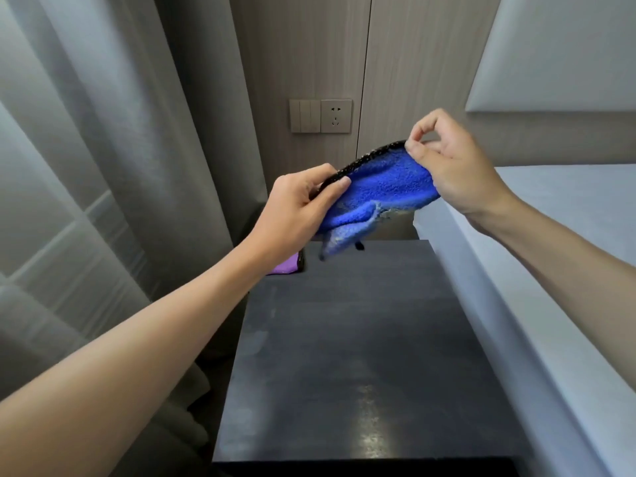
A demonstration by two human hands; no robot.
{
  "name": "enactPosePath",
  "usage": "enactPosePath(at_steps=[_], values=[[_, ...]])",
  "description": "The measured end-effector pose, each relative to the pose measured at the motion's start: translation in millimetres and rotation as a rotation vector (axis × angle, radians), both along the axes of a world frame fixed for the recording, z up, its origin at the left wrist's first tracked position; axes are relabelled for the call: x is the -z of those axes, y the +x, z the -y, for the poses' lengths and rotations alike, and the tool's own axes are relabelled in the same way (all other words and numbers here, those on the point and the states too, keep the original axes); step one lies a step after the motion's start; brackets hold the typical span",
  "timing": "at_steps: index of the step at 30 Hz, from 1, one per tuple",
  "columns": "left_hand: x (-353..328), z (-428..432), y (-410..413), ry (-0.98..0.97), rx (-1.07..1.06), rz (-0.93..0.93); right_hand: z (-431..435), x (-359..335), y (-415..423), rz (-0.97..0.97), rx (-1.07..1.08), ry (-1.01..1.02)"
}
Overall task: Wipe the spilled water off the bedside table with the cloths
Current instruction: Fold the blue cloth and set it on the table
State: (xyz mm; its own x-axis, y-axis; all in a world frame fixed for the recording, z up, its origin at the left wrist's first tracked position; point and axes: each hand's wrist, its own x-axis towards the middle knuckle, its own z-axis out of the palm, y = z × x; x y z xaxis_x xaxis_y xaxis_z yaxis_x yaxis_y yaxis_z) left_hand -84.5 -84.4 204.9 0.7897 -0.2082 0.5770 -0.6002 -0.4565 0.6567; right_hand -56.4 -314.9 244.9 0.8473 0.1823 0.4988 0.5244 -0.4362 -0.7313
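Grey curtains point(103, 132) fill the left of the room, a wood-panelled wall with a switch and socket plate point(320, 116) closes the back, and a pale bed point(550, 270) with a padded headboard runs down the right. Between curtain and bed stands the dark bedside table point(361, 356), its top dull in most places with faint pale streaks on the left half and a glossy patch near the front edge (whether that shine is leftover water or only reflected light, I cannot tell). At the table's far left corner lies a purple cloth point(285, 266), mostly hidden behind the left wrist. Above the far end of the table, clear of the surface, a blue cloth point(382, 191) with a black stitched border is stretched between both hands: the left hand point(299, 208) clamps one end between thumb and fingers, while the right hand point(454, 170) pinches the other end at the border with thumb and forefinger. A loose fold droops from its lower edge. The step in hand looks like opening or refolding the cloth. Next, it would need to be brought down flat onto the tabletop and drawn across the streaked and shiny areas with even pressure.
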Motion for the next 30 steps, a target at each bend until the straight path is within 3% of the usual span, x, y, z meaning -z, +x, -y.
enactPosePath(at_steps=[4, 9, 13, 16, 19, 24, 27, 30], values=[[-4, -12, -2, 0.142, 0.035, 0.003, 8, -3, -1, -0.146, -0.027, -0.035], [-10, -14, -3, 0.157, 0.082, -0.120, 17, -13, -1, -0.318, -0.038, -0.037], [-22, -28, 0, 0.266, 0.176, -0.236, 34, -22, -2, -0.708, -0.419, 0.015], [-28, -35, 4, 0.233, 0.294, -0.389, 42, -21, -3, -0.768, -0.505, -0.064], [-27, -31, 2, 0.090, 0.462, -0.570, 40, -21, -1, -0.716, -0.464, -0.031], [-23, -11, -8, -0.398, 0.734, -0.887, 31, -28, 11, -0.642, -0.428, 0.158], [-23, 1, -11, -0.668, 0.841, -0.975, 30, -17, 20, -0.753, -0.409, 0.347], [-22, 13, -11, -0.801, 0.877, -1.004, 24, 5, 21, -0.926, -0.356, 0.489]])
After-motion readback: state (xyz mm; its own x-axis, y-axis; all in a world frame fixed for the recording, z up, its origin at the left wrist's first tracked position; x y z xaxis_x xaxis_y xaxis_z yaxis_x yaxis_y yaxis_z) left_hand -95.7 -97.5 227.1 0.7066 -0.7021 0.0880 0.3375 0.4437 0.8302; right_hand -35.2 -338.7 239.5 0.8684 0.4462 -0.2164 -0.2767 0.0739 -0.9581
